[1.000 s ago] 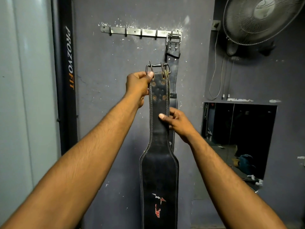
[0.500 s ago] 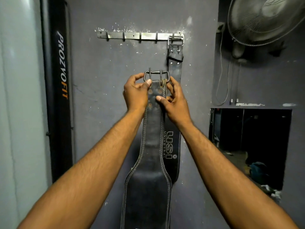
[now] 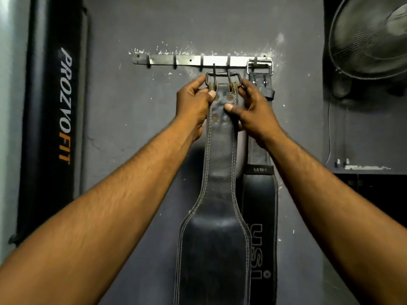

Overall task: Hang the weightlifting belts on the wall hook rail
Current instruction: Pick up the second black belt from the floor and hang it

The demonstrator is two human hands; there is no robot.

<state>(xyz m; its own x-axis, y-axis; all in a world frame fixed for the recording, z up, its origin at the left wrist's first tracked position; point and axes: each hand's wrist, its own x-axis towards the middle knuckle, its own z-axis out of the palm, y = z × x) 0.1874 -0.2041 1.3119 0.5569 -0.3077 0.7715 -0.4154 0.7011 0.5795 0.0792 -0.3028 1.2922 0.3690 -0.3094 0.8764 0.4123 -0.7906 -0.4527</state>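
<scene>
A metal hook rail [image 3: 189, 60] is fixed to the grey wall. A black belt marked USI [image 3: 261, 216] hangs by its silver buckle from the rail's rightmost hook. I hold a second black stitched belt [image 3: 220, 155] upright by its top end. My left hand [image 3: 193, 104] grips the left side just under its dark buckle [image 3: 222, 77], and my right hand [image 3: 251, 106] grips the right side. The buckle sits just below the rail, under the hook second from the right. The belt's lower end runs out of frame.
A tall black pad lettered PROZVOFIT [image 3: 57, 106] stands against the wall at left. A wall fan [image 3: 370, 34] is mounted at upper right, with a cable and a dark opening [image 3: 370, 194] below it. Several rail hooks to the left are bare.
Both hands have lifted the belt's buckle up to just under the rail. My right hand moved from mid-strap up beside the buckle. The view has come closer to the wall.
</scene>
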